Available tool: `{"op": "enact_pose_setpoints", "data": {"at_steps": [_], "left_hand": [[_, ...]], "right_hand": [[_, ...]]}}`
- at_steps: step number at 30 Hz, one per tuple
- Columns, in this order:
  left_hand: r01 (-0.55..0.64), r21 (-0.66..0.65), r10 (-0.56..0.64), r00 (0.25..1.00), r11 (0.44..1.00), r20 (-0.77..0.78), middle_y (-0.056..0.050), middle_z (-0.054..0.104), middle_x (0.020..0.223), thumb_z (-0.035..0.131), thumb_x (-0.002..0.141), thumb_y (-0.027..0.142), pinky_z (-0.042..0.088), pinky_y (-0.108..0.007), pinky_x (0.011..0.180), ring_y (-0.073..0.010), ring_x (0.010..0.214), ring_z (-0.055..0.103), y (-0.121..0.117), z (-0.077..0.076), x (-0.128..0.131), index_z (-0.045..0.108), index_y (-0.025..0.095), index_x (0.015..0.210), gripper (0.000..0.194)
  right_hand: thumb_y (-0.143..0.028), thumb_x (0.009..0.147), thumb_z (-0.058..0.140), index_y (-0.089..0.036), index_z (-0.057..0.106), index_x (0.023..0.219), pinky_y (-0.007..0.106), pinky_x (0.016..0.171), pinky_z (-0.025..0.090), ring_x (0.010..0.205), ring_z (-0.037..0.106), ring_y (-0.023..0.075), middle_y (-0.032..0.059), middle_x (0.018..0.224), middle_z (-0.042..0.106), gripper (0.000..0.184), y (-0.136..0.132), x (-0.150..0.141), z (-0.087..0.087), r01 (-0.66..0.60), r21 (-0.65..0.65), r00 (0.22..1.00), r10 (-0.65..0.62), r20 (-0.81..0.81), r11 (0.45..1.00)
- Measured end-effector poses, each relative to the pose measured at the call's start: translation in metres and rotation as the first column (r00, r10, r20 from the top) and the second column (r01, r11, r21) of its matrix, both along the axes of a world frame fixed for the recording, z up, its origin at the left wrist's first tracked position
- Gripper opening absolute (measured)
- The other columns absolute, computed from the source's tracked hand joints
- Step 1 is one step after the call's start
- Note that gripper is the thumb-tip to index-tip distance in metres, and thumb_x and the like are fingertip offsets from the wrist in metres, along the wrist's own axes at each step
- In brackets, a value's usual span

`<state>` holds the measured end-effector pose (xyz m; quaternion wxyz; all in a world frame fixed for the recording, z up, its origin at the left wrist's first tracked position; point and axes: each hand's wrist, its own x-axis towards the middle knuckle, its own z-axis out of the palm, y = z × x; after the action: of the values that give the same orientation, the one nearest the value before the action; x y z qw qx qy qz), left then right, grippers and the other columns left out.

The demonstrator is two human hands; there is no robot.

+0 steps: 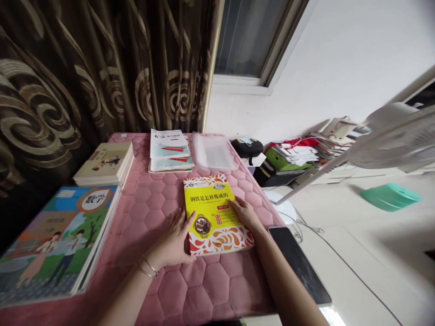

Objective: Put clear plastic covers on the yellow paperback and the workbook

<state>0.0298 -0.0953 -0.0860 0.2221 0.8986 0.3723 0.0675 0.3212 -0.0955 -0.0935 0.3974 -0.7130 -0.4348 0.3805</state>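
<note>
Head view: paperback (212,213) edge under left hand (171,240)

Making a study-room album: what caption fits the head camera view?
Left hand and right hand steady a yellow Chinese paperback on a pink quilted table cover.

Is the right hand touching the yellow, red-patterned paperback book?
Touching. The head view shows the right hand resting on the right edge of the yellow paperback book.
</note>
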Motion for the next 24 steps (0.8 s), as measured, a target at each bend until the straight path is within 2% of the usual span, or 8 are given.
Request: {"op": "enact_pose_setpoints", "data": {"at_steps": [9, 14, 19, 24], "left_hand": [[-0.022, -0.045, 0.020, 0.999, 0.999, -0.047, -0.019, 0.006, 0.163, 0.079, 0.056, 0.046, 0.010, -0.059, 0.120, -0.0394, 0.148, 0.002, -0.0009, 0.0012, -0.0004, 0.005, 0.020, 0.155, 0.126], [-0.013, -0.086, 0.009, 0.999, 0.996, -0.049, -0.019, 0.006, 0.163, 0.080, 0.054, 0.047, 0.006, -0.059, 0.120, -0.0404, 0.148, 0.001, 0.0002, -0.0002, -0.0003, 0.005, 0.019, 0.155, 0.129], [-0.002, -0.118, 0.000, 1.000, 0.993, -0.015, -0.018, 0.003, 0.163, 0.080, 0.054, 0.047, 0.004, -0.062, 0.119, -0.0420, 0.148, -0.001, 0.0012, -0.0019, -0.0011, 0.004, 0.020, 0.155, 0.129], [-0.018, -0.131, 0.014, 0.999, 0.991, -0.034, -0.017, 0.006, 0.163, 0.081, 0.054, 0.045, 0.002, -0.059, 0.120, -0.0402, 0.148, -0.001, 0.0007, -0.0004, -0.0009, 0.006, 0.019, 0.155, 0.128]], "right_hand": [[-0.056, 0.079, 0.055, -0.017, 0.068, 0.112, 0.032, 0.065, 0.057, 0.082, 0.072, 0.0270, 0.0085, 0.092, 0.076, 0.052, 0.0005, 0.0029, -0.0100, -0.023, 0.009, 1.000, 0.023, -0.004, 1.000], [-0.056, 0.082, 0.049, -0.015, 0.065, 0.114, 0.034, 0.068, 0.058, 0.084, 0.072, 0.0272, 0.0096, 0.096, 0.075, 0.054, -0.0018, -0.0015, -0.0075, -0.049, -0.019, 0.998, 0.049, -0.031, 0.999], [-0.056, 0.082, 0.049, -0.016, 0.067, 0.104, 0.035, 0.065, 0.058, 0.082, 0.072, 0.0281, 0.0096, 0.090, 0.075, 0.049, -0.0018, -0.0019, -0.0073, -0.040, -0.009, 0.999, 0.040, 0.012, 0.999], [-0.055, 0.081, 0.048, -0.017, 0.067, 0.102, 0.033, 0.065, 0.057, 0.080, 0.072, 0.0270, 0.0093, 0.090, 0.075, 0.048, -0.0022, -0.0025, -0.0050, -0.044, -0.027, 0.998, 0.045, 0.047, 0.999]]}}
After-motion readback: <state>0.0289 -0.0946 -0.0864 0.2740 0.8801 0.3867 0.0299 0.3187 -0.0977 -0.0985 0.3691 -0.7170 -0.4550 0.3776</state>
